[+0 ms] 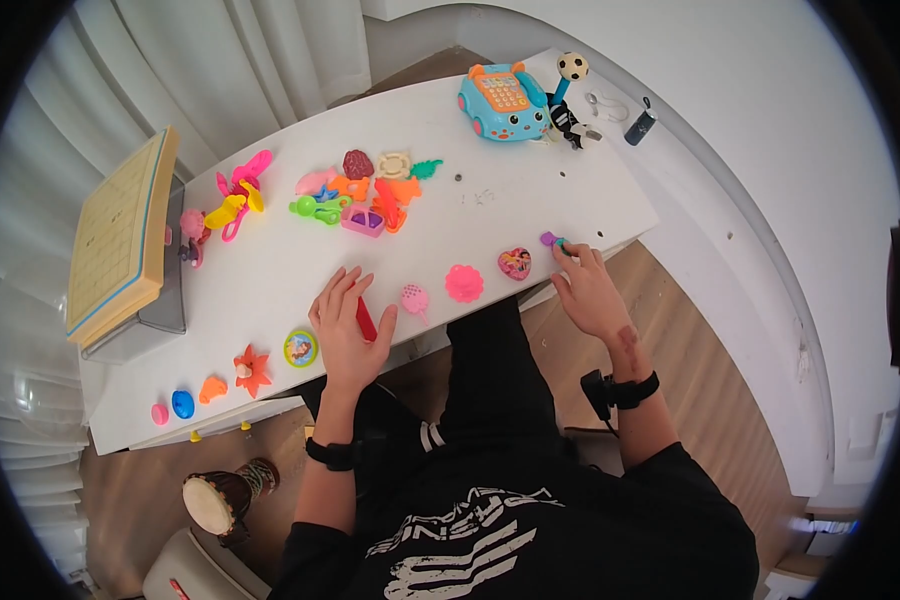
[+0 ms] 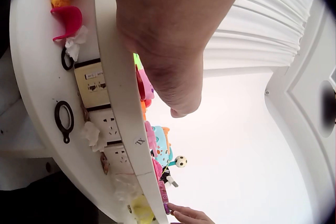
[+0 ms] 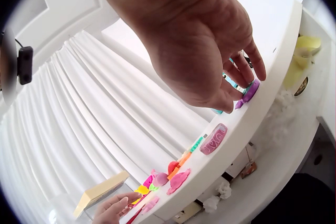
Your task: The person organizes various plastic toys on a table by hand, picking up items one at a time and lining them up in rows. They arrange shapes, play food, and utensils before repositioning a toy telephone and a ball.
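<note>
My left hand (image 1: 348,325) is held over the table's near edge, thumb spread from the fingers. A long red toy (image 1: 366,318) lies beside its palm, partly hidden. At the right end of the row, the fingertips of my right hand (image 1: 587,290) touch a small purple and teal toy (image 1: 548,239), while the thumb stands apart. In the right wrist view that purple toy (image 3: 251,91) sits at the table edge under the fingers. Between the hands lie a pink dotted popsicle-shaped toy (image 1: 415,298), a pink scalloped dish (image 1: 464,283) and a heart-shaped box (image 1: 514,263).
Left along the edge are a round green-rimmed toy (image 1: 301,348), an orange starfish-like toy (image 1: 252,370) and a blue lid-like piece (image 1: 182,404). Farther back lie a pile of coloured toys (image 1: 350,190), a toy phone (image 1: 508,105) and a propped board (image 1: 120,235). A drum (image 1: 210,503) stands below.
</note>
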### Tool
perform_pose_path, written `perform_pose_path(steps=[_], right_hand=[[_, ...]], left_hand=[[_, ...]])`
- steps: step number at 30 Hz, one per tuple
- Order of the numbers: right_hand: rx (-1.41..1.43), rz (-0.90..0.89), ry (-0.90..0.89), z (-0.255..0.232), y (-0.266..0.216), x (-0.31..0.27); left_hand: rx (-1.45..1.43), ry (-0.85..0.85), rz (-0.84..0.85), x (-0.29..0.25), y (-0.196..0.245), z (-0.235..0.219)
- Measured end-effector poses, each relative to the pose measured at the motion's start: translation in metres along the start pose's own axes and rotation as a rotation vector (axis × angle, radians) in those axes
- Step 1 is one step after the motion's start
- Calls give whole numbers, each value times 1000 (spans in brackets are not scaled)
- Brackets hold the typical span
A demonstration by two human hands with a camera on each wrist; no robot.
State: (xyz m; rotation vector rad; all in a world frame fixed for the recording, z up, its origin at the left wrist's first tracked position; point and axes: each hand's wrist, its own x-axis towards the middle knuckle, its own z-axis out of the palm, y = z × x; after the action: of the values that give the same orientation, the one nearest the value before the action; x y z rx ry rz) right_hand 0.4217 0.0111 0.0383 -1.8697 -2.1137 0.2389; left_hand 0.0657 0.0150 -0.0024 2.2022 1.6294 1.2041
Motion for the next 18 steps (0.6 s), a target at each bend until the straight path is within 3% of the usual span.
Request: perform_pose_path(steps=[14, 18], right_hand=[[18, 0, 62, 7, 3, -4], [90, -11, 164, -2, -14, 8]], left_hand=[[-8, 11, 3, 0, 1, -3], [-14, 4, 17, 1, 1, -5]])
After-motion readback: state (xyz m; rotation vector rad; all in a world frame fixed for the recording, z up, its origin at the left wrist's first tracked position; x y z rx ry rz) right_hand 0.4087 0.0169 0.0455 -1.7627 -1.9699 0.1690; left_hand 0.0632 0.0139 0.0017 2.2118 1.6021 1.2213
